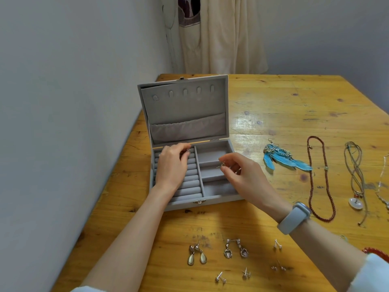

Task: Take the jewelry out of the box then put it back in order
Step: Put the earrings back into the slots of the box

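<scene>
Hands: both over the open jewelry box (214, 202); left hand (171, 165) above the ring-roll rows at the left, fingertips pinching a small silvery piece near the back row; right hand (242, 175) above the middle right compartment, thumb and forefinger pinching a small silver earring (222, 164).
Key relation: held earring hanging straight over the right-hand compartments, post roughly crosswise to the box; right hand nearer those compartments, left hand nearer the rolls.
Table (284, 102): yellow wood, carrying box and laid-out jewelry.
Box lid (183, 106): upright behind the hands, hooks and pocket bare.
Necklaces: red bead necklace (311, 180) and cord pendant necklace (355, 182), well to the right, long axes running front to back.
Feather earrings (282, 158): blue pair, just right of the box.
Near edge: pearl drop earrings (197, 254), heart drop earrings (236, 249), several stud pairs (221, 278), in rows in front of the box.
Obstruction: probably none between hands and compartments.
</scene>
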